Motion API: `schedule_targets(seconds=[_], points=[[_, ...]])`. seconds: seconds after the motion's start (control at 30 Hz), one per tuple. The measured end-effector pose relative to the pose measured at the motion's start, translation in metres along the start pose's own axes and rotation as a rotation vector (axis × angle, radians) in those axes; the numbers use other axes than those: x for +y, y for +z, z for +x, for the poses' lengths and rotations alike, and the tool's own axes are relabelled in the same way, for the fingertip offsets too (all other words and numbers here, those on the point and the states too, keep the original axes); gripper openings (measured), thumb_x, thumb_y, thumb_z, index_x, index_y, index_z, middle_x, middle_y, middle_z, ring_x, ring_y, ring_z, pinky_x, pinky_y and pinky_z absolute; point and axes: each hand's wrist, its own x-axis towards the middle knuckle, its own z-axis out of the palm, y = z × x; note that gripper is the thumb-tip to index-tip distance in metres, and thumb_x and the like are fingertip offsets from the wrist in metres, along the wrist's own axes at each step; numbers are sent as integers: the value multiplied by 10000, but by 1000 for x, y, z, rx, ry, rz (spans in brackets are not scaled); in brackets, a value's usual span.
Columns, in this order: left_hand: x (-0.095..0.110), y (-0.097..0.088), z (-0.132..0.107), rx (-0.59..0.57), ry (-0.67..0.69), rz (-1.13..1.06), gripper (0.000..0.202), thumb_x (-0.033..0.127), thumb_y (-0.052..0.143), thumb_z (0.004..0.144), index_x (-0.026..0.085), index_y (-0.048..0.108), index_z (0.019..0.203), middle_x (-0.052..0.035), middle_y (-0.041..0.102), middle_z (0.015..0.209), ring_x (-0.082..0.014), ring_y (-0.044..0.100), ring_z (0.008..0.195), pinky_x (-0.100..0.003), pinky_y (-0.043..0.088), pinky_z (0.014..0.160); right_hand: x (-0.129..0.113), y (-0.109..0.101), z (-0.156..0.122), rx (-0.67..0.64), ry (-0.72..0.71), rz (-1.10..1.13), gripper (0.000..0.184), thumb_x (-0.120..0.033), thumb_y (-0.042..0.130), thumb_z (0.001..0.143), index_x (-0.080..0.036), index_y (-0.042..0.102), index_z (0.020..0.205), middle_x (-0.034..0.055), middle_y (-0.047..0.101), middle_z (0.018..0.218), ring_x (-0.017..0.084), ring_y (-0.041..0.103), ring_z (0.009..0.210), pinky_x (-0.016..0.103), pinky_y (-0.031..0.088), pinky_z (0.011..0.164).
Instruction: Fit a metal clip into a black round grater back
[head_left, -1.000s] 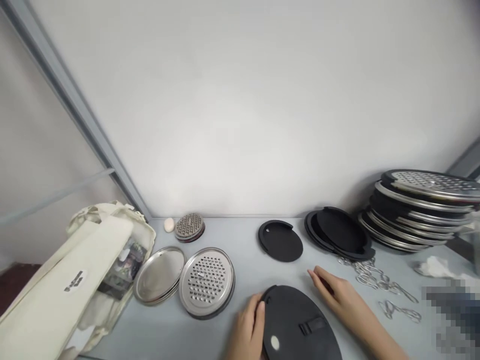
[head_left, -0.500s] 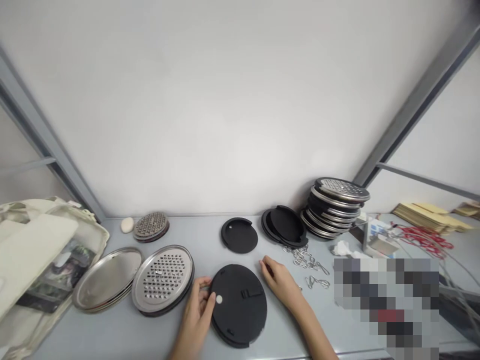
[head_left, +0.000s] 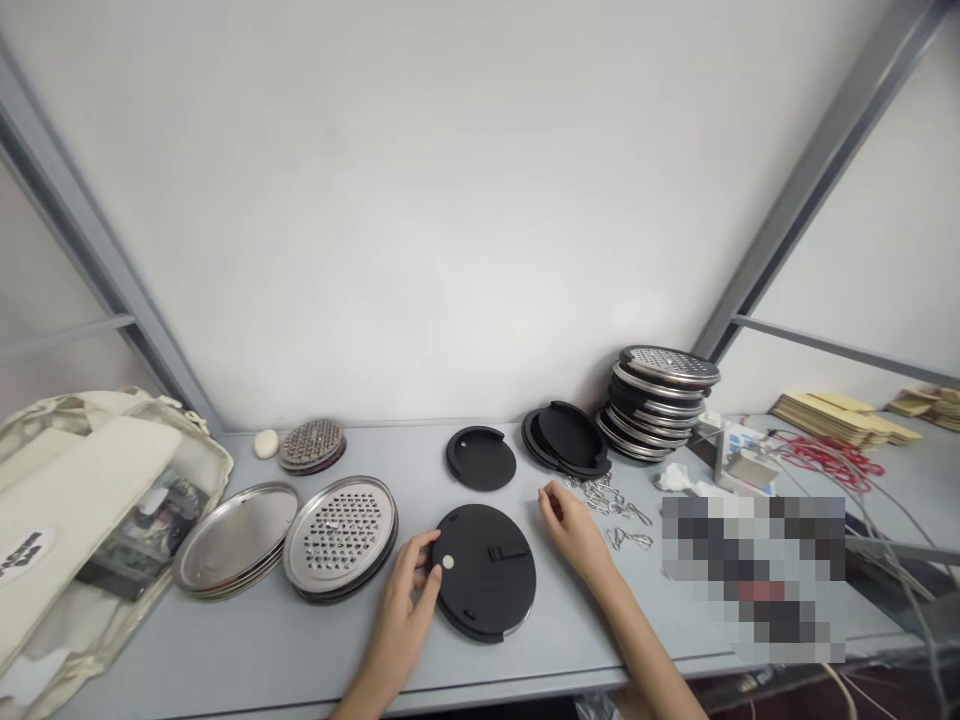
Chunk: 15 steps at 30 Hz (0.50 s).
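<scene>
A round black plastic disc (head_left: pixel 484 572) lies flat on the grey table, with a small white dot near its left edge and a little raised clip on top. My left hand (head_left: pixel 405 610) curls around that left edge, thumb and fingers at the rim. My right hand (head_left: pixel 574 530) rests on the table just right of the disc, fingers slightly apart and holding nothing. It is nearest to a small heap of metal hooks and chain (head_left: pixel 607 505) just beyond the fingertips. A perforated stainless steel grater plate (head_left: pixel 341 535) lies left of the disc, just past my left hand.
A plain steel plate stack (head_left: pixel 236 538) and a canvas tote bag (head_left: pixel 97 500) lie at the left. Further back are a small grater (head_left: pixel 311 445), a pale egg-shaped object (head_left: pixel 265 444), black discs (head_left: pixel 481 458) (head_left: pixel 564 438) and a tall grater stack (head_left: pixel 660 403). Papers and red cord (head_left: pixel 825 445) lie at the right.
The view has swung right and pulled back, showing more of the table. Both hands stay beside the black disc, and the disc shows no clear shift.
</scene>
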Motion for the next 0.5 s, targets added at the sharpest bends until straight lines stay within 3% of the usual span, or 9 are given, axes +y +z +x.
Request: schedule_targets(seconds=[0.2, 0.5], points=[[9, -5, 2, -49, 79, -13, 350, 463, 450, 975, 258, 637, 1187, -79, 573, 1258, -235, 570, 1142, -364, 486, 948, 7, 0, 1, 53, -5, 1, 234, -385, 333, 974, -244, 386, 794, -4, 500, 671, 181, 483, 601, 301, 375, 613], [2, -2, 2, 38, 113, -57, 294, 378, 524, 902, 224, 658, 1113, -97, 557, 1212, -231, 575, 1097, -326, 505, 886, 19, 5, 4, 108, -26, -28, 235, -367, 366, 934, -235, 405, 744, -6, 528, 630, 167, 499, 560, 285, 369, 583]])
